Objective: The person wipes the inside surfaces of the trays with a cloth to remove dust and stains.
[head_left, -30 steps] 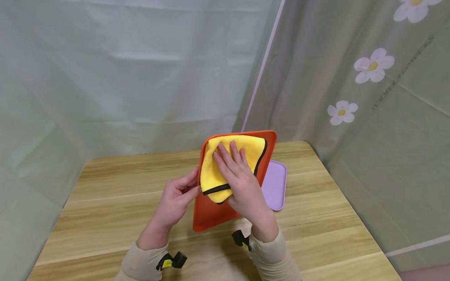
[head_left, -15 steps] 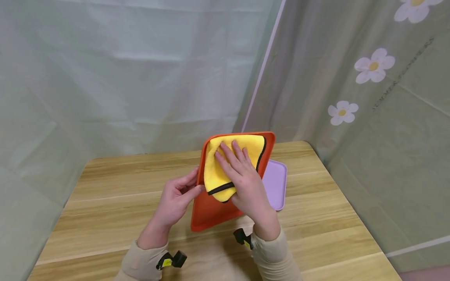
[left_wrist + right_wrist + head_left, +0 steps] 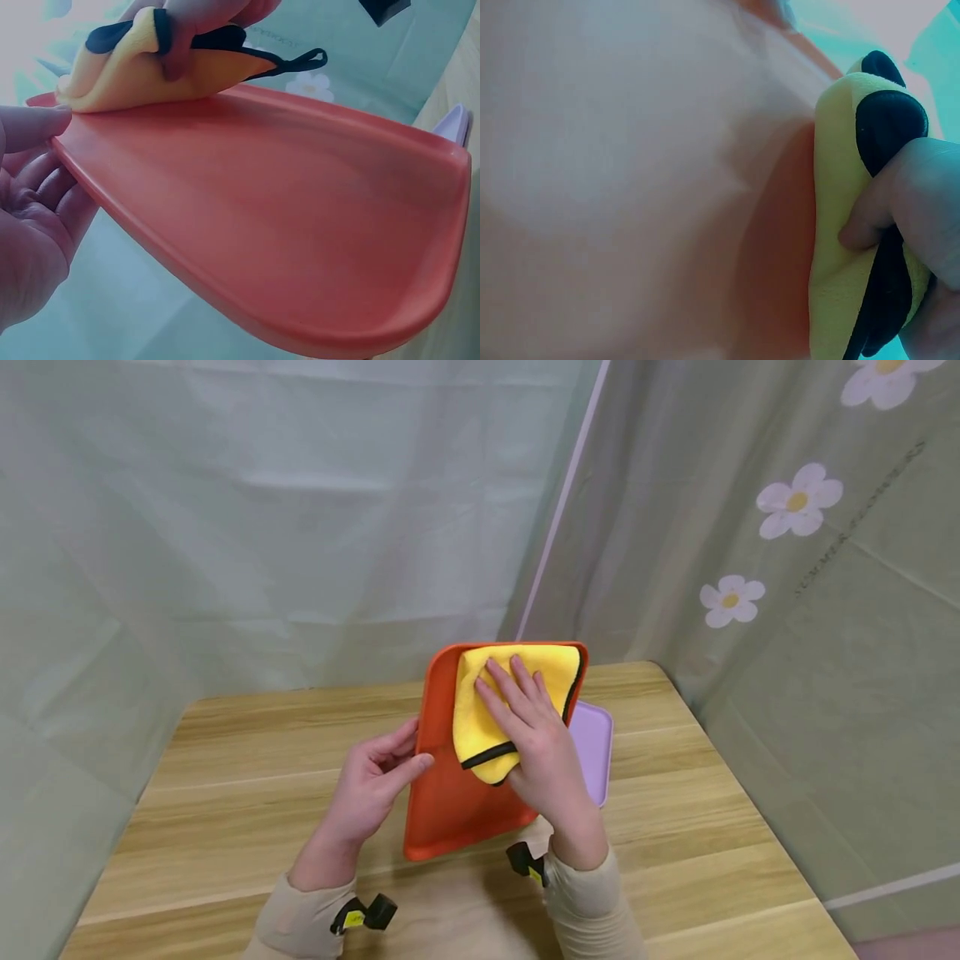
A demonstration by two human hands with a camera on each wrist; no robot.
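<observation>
An orange-red rectangular tray (image 3: 457, 806) with a low rim is held up at a tilt above the table. My left hand (image 3: 366, 797) grips its left edge, thumb on the front and fingers behind. A folded yellow cloth (image 3: 474, 714) with black trim lies against the tray's upper right part. Spread over it, the fingers of my right hand (image 3: 538, 747) press it to the tray. In the right wrist view the thumb (image 3: 877, 206) curls onto the folded cloth (image 3: 836, 225). A black loop (image 3: 304, 60) sticks out from the cloth in the left wrist view.
A light purple tray (image 3: 596, 752) lies on the wooden table (image 3: 255, 802), partly hidden behind the orange-red one. Pale curtains (image 3: 300, 527) stand behind the table and at its sides; those on the right bear white flowers (image 3: 798, 502).
My right hand has slid the yellow cloth rightward across the tray, baring more of its left side. The left hand keeps its grip on the edge, nearly still.
</observation>
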